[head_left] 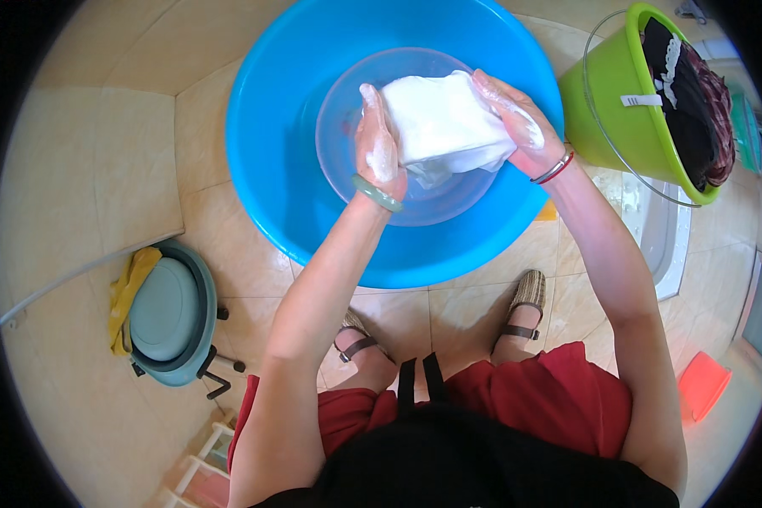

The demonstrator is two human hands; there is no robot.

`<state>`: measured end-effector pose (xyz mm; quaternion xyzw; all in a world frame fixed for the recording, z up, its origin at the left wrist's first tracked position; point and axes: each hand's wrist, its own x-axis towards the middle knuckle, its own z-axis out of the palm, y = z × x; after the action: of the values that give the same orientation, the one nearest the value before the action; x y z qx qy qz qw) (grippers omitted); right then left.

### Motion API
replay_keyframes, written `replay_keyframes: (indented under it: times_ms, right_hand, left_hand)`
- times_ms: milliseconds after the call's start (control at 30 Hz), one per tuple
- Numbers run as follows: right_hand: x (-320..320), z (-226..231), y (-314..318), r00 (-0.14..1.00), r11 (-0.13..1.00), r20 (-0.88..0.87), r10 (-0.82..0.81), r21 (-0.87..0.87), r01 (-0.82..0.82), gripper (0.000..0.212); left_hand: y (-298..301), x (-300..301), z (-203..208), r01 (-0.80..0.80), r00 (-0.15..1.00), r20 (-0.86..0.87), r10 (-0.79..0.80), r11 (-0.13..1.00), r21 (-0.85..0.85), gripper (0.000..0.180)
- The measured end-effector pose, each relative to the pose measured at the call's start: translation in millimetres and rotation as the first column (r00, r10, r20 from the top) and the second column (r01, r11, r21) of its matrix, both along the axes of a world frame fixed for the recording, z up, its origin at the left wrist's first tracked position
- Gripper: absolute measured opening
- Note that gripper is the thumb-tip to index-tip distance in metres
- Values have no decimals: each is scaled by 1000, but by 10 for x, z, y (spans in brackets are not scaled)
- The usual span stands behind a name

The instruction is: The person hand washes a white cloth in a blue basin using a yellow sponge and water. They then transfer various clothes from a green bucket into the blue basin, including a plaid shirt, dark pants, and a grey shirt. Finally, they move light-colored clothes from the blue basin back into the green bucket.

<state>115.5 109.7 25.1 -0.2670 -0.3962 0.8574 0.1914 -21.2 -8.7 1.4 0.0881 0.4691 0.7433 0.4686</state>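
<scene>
A folded, wet white cloth [440,118] is held up between my two hands over a translucent round basin [334,140]. That basin sits inside a large blue tub [267,127]. My left hand [379,144] has white suds on it and grips the cloth's left side; a pale green bangle circles the wrist. On the cloth's right edge, my right hand [525,127] is closed with its thumb on top, suds showing near the thumb's base. Some fingers of both hands are hidden by the cloth. The cloth's lower edge hangs in loose folds.
A green bucket [601,102] with dark and plaid clothes [694,110] stands tilted in view at the right. White tray-like fixture [665,229] lies beside it. At left is a grey-green folded basin [168,309] with a yellow cloth [129,300]. An orange-red container [703,388] sits lower right.
</scene>
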Motion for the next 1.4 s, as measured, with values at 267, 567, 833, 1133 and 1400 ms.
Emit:
replay_keyframes:
  times_ms: [267,567,833,1133,1400]
  right_hand:
    - [61,-63,60,951,963,172,257,-124,-238,44]
    - [-26,-66,-36,973,943,228,-26,330,-52,38]
    - [-449,-117,-74,839,239,458,-294,885,-399,34]
    - [-521,-304,-163,848,77,455,-270,889,-452,16]
    - [-469,-10,-857,912,127,369,-181,928,-351,22]
  left_hand:
    - [40,-129,71,33,999,-21,-33,999,-4,61]
    - [53,-26,-40,172,969,-138,-205,960,-221,36]
    - [216,573,77,-106,958,255,132,988,-113,31]
    - [99,513,-198,-120,975,176,132,990,-77,35]
    - [-118,-2,-249,175,818,537,-206,979,109,35]
